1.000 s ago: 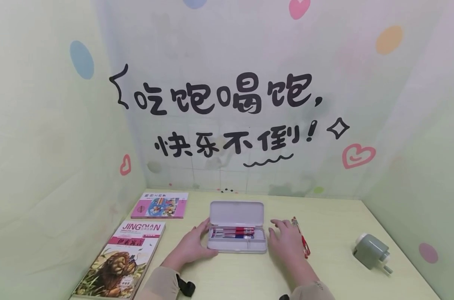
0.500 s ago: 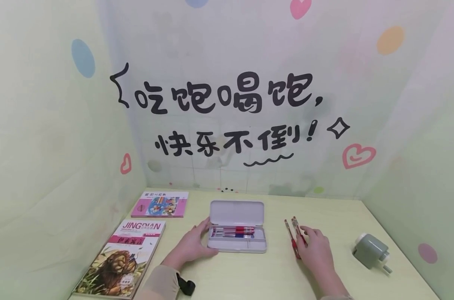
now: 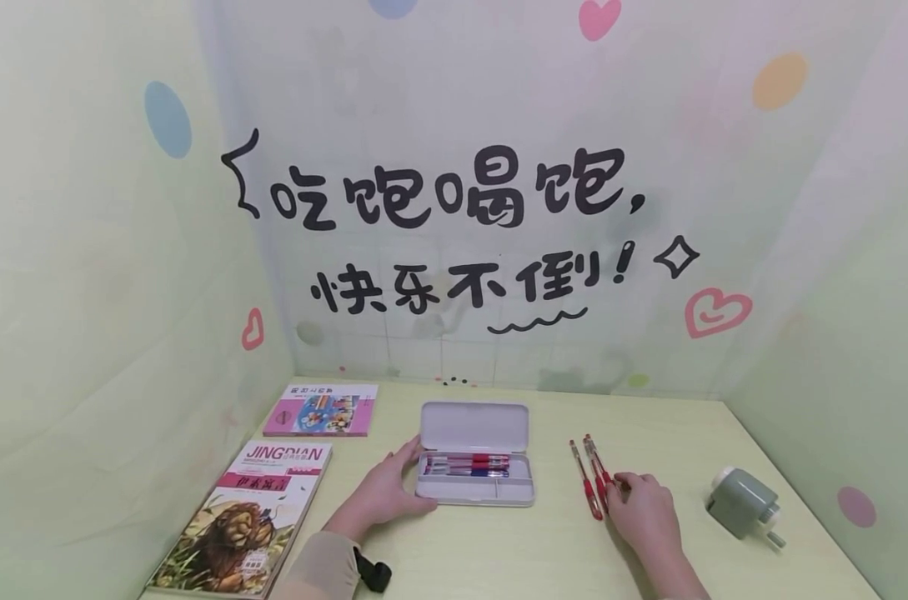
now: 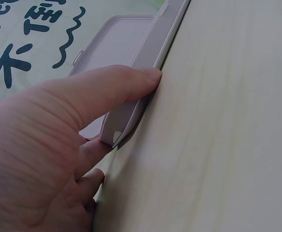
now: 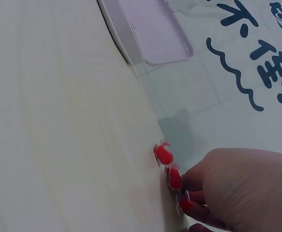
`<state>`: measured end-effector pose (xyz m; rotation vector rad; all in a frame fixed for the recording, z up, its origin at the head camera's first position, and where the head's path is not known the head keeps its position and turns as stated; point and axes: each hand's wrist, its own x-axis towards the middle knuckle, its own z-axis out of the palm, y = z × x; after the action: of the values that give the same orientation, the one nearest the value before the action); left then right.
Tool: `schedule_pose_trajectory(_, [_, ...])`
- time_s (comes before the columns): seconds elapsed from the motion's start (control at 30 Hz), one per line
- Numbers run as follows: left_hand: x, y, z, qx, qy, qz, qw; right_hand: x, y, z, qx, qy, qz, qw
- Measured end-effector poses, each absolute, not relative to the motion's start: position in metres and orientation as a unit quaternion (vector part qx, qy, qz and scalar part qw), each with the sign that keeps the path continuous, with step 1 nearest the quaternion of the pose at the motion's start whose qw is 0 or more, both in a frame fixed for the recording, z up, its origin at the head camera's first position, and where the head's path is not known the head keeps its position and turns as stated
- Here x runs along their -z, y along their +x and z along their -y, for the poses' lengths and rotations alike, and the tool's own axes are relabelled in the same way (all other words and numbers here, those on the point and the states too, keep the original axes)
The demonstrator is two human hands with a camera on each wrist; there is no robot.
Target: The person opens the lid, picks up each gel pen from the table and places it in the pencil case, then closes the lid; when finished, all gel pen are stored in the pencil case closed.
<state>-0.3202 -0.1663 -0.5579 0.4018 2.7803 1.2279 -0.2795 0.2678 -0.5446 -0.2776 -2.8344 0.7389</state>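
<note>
An open lilac pencil case (image 3: pixel 474 427) lies on the table with its lid tilted up at the back. Inside are several pens (image 3: pixel 487 461) with red and blue parts. My left hand (image 3: pixel 384 492) grips the case's left end, thumb along the front side (image 4: pixel 126 84) and fingers around the corner. To the right of the case, red pens (image 3: pixel 588 483) lie side by side on the table. My right hand (image 3: pixel 646 510) is at their right side, its fingertips pinching the rightmost red pen (image 5: pixel 185 202); its fingers partly hide that pen.
A book with a lion cover (image 3: pixel 236 533) and a smaller pink-edged book (image 3: pixel 320 412) lie at the left. A grey-green pencil sharpener with a crank (image 3: pixel 742 502) stands at the right. A printed fabric wall (image 3: pixel 499 350) closes off the back.
My right hand has moved right from beside the case, over the red pens to their right side, uncovering the left ones. My left hand and the case have stayed put.
</note>
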Motion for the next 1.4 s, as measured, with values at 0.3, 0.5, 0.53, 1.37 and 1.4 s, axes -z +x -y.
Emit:
schedule_pose_trajectory(0.3, [0.556,-0.318,0.166,-0.396,0.127,-0.909,0.038,0.548,-0.282,-0.271,-0.248,-0.100,0.959,0.092])
schedule_pose_trajectory(0.5, [0.556,-0.316,0.166,-0.399,0.125,-0.907,0.040,0.549,-0.282,-0.271,-0.251,-0.105,0.958,0.089])
schedule_pose_trajectory(0.53, [0.556,-0.316,0.166,-0.399,0.126,-0.907,0.040,0.549,-0.282,-0.271,-0.252,-0.106,0.958,0.089])
schedule_pose_trajectory(1.37, [0.552,-0.316,0.165,-0.407,0.129,-0.903,0.043,0.535,-0.291,-0.198,-0.275,0.013,0.945,0.177])
schedule_pose_trajectory(1.4, [0.552,-0.316,0.165,-0.408,0.129,-0.903,0.043,0.535,-0.293,-0.193,-0.274,0.023,0.945,0.177])
